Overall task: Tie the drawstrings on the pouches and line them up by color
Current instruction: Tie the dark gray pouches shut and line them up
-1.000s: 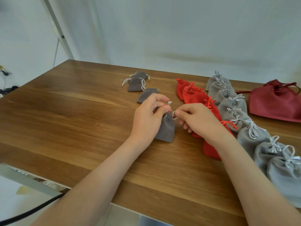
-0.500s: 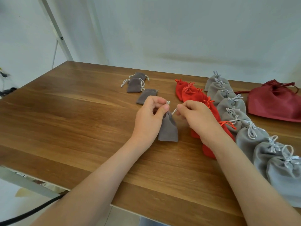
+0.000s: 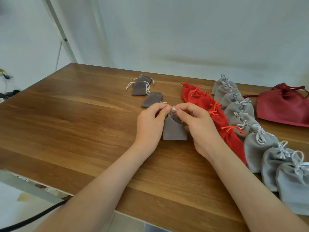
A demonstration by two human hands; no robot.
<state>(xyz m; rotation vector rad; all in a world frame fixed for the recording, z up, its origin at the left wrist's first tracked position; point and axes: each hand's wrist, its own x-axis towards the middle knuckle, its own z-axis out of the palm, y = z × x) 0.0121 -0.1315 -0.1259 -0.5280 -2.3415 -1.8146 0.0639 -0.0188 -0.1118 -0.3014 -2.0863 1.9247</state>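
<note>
My left hand and right hand meet at the fingertips, both pinching the pale drawstring at the neck of a taupe pouch. The pouch stands between my palms, base on the tabletop. Just beyond the left hand: three more taupe pouches. Right of the right hand: a row of red pouches, then a row of light grey pouches with tied bows. Farthest right: a dark red bag.
</note>
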